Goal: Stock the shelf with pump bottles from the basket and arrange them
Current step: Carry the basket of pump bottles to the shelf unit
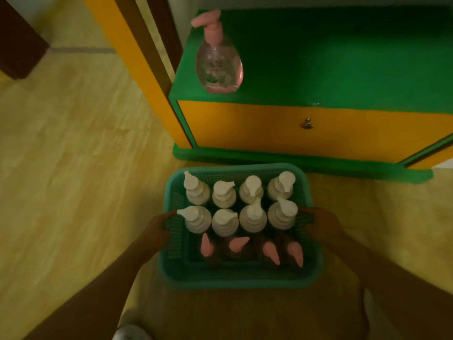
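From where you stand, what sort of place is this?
Probably a room in a home or small shop being stocked: a green and yellow cabinet with a drawer knob, one pink pump bottle on top, and a teal basket full of pump bottles.

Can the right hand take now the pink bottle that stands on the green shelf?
Probably not at once: the right hand grips the basket side, as the left hand does. The way to the pink bottle looks free, once the basket is put down.
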Tool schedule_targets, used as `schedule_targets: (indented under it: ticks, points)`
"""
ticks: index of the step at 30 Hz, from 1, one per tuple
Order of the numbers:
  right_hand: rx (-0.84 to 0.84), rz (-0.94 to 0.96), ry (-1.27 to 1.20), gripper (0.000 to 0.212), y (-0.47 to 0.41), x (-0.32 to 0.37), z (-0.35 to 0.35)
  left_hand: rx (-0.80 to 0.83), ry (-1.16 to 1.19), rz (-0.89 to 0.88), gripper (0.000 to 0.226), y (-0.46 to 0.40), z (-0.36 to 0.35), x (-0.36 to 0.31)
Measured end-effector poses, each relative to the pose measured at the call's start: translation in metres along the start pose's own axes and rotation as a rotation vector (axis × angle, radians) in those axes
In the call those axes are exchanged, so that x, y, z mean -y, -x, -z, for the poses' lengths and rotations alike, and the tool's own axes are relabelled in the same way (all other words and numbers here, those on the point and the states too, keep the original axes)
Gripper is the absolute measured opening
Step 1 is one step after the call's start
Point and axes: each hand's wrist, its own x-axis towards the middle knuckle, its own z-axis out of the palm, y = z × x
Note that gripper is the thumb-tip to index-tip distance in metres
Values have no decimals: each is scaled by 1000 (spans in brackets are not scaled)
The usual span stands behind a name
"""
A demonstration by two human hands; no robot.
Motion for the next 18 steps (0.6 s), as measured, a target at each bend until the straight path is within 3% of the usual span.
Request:
schedule_targets:
  ticks: [7, 11, 14, 18]
  points:
    - [-16, 55, 82, 42, -4, -4, 2, -83, -32, 27, 34, -13, -8, 5]
    - [-23, 64, 188, 31, 12, 0, 6, -127, -81, 3, 33, 0, -6, 1]
    - [-45, 131, 224, 23, 27, 8, 19, -255, -205, -62, 28, 4, -15, 6]
    - [37, 120, 141, 25, 52, 18, 39, -505, -174, -160, 16, 55, -34, -38]
